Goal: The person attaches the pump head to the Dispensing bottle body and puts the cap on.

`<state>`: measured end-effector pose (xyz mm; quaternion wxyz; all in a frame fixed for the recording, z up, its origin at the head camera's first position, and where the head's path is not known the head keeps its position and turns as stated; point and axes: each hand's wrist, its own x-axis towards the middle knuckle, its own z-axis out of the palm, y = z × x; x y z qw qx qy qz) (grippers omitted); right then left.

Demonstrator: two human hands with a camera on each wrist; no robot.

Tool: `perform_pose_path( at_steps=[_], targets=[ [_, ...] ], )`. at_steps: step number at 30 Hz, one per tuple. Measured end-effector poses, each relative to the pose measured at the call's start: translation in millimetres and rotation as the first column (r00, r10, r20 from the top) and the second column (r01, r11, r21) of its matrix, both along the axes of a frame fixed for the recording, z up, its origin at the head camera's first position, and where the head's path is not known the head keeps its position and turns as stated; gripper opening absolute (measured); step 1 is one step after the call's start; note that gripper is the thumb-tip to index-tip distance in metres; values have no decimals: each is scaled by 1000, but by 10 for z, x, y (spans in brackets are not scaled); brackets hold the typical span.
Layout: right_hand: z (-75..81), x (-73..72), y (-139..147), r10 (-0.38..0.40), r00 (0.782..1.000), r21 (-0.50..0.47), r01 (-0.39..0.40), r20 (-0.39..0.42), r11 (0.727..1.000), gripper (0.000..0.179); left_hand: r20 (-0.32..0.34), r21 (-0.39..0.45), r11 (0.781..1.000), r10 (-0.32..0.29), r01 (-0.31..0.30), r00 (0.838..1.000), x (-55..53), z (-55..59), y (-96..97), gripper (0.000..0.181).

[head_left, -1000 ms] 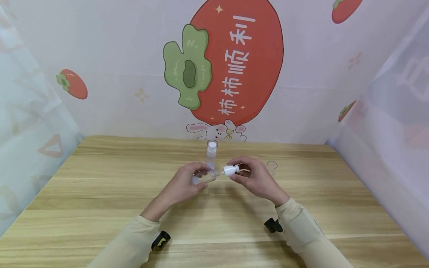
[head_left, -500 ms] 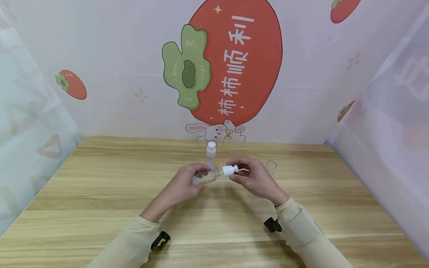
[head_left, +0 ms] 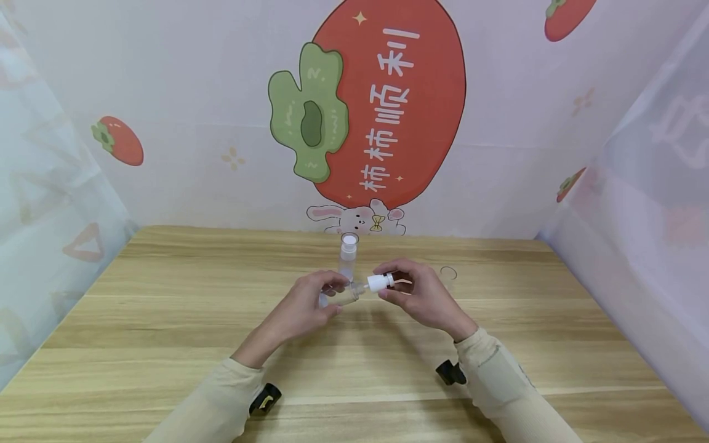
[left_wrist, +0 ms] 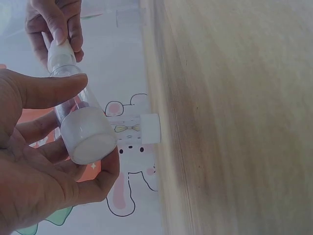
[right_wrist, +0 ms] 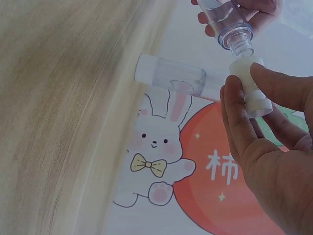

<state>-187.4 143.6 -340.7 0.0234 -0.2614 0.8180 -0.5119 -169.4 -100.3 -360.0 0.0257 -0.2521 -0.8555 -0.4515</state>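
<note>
My left hand (head_left: 307,301) grips a clear bottle (head_left: 348,295) on its side above the table, fingers and thumb around its body. In the left wrist view its white base (left_wrist: 90,137) faces the camera. My right hand (head_left: 421,298) pinches a white pump top (head_left: 380,282) between thumb and fingers. The threaded neck (right_wrist: 241,44) in the right wrist view meets the pump's white collar, with threads still showing, and the dip tube is hidden inside the bottle. Just behind the hands stands a second clear bottle (head_left: 348,263) with a white top, upright on the table.
A clear round cap (head_left: 449,272) sits on the wooden table (head_left: 354,369) to the right of my right hand. Behind the table's back edge hangs a printed backdrop (head_left: 210,184). Black wrist cameras (head_left: 266,399) are strapped under both sleeves.
The gap between the pump top and the bottle's neck has closed, the pump's end moving in to the neck. Both hands have otherwise barely moved.
</note>
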Motion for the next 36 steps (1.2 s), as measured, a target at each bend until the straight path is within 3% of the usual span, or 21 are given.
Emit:
perform_pose_path(
  at_steps=[14, 23, 36],
  targets=[
    [-10, 4, -3, 12, 1000, -5, -12, -8, 1000, 31, -22, -17, 997, 76, -76, 997, 27, -6, 29, 41],
    [7, 24, -31, 24, 1000, -16, -24, 1, 1000, 32, -60, -31, 997, 70, -72, 996, 45, 4, 44, 38],
    [-11, 28, -35, 40, 997, 33, -38, -70, 999, 30, -27, -31, 997, 73, -74, 997, 53, 21, 71, 35]
  ],
)
